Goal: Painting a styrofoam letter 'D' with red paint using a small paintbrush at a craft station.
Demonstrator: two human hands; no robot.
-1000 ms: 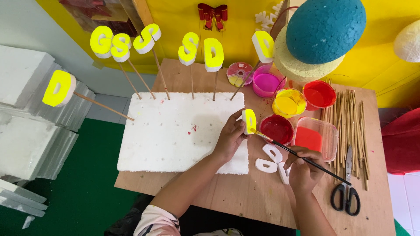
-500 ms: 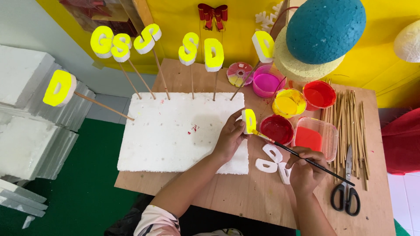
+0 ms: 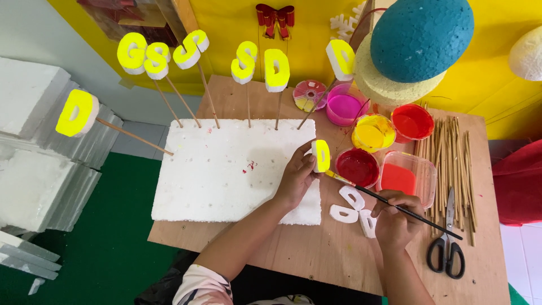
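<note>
My left hand grips a small foam letter with a yellow painted face, holding it upright over the right edge of the white foam board. A thin black-handled paintbrush is in my right hand, and its yellow-tipped bristles touch the letter's lower edge. Three unpainted white foam letters lie on the wooden table between my hands. Several yellow letters on wooden sticks stand stuck into the far edge of the board.
Open paint pots sit to the right: yellow, red, dark red, pink, and a red-filled square tub. Wooden skewers and black scissors lie at the right edge. A teal foam ball sits behind.
</note>
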